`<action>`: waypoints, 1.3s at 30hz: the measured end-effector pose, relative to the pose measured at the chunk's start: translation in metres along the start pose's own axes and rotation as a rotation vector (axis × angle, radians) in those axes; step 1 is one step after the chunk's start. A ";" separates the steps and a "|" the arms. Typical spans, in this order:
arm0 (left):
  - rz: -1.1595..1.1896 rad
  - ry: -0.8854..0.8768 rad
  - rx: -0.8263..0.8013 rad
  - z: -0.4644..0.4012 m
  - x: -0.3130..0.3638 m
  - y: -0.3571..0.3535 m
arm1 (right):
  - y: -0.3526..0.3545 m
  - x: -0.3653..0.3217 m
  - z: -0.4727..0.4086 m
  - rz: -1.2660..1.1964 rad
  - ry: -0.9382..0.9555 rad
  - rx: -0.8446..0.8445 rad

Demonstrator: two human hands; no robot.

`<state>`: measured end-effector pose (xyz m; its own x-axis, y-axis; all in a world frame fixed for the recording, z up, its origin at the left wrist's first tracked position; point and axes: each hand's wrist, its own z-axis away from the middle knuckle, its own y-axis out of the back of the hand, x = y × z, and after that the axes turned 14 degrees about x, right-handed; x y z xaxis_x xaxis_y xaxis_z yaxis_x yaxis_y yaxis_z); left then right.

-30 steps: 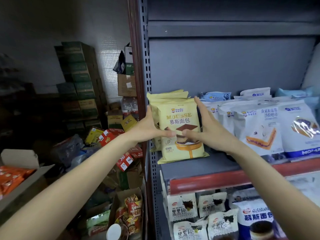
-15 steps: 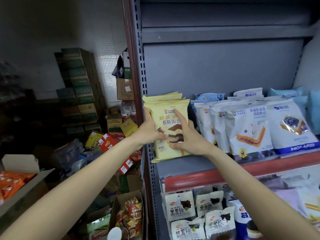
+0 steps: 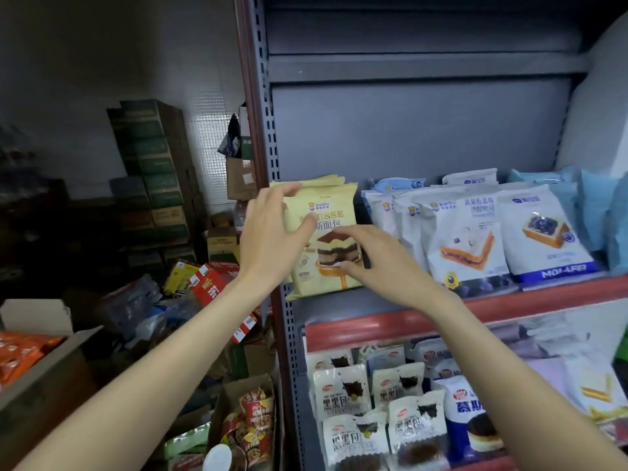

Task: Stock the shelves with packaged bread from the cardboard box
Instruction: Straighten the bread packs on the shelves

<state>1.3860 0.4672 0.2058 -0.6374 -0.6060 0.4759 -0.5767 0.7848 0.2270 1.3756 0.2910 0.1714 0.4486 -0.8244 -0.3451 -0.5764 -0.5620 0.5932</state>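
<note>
The yellow mousse packs (image 3: 326, 232) are steadied upright at the shelf (image 3: 390, 326)'s nine o'clock end. The left hand (image 3: 272, 239) is spread flat on the front pack, and the right hand (image 3: 377, 256)'s fingers are loosely spread on its lower face; light, even pressure is best applied.

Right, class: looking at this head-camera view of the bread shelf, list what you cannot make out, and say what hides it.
- Yellow mousse bread stack: how many packs stand behind the front one; it covers them.
- "MOUSSE" lettering: partly covered by the left hand.
- Cardboard box: cut off by the left edge.
- Lower-shelf packs: blurred at the right edge.
- Right hand: palm contact unclear.
</note>
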 end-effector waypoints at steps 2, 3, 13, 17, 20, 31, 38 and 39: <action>0.164 0.026 -0.022 0.009 0.014 0.004 | 0.020 -0.004 0.015 0.047 0.036 0.117; 0.239 0.055 -0.040 0.014 0.022 0.005 | 0.030 -0.005 0.023 0.057 0.029 0.170; 0.597 0.430 -0.460 0.053 0.056 -0.025 | 0.097 0.050 0.075 0.012 -0.342 0.424; 0.525 0.468 -0.502 0.064 0.060 -0.038 | 0.111 0.077 0.080 -0.002 -0.398 0.277; 0.456 0.480 -0.483 0.062 0.066 -0.058 | 0.116 0.098 0.076 0.018 -0.385 0.192; 0.323 0.610 -0.220 0.076 0.118 -0.143 | 0.120 0.162 0.045 -0.058 -0.060 -0.135; 0.144 0.626 -0.183 0.077 0.118 -0.155 | 0.115 0.167 0.032 -0.270 -0.062 -0.244; 0.126 0.612 -0.175 0.076 0.118 -0.157 | 0.114 0.166 0.032 -0.297 -0.077 -0.255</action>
<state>1.3628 0.2625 0.1621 -0.2583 -0.3648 0.8945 -0.3918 0.8860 0.2482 1.3629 0.0875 0.1588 0.5118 -0.6368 -0.5767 -0.2369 -0.7498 0.6178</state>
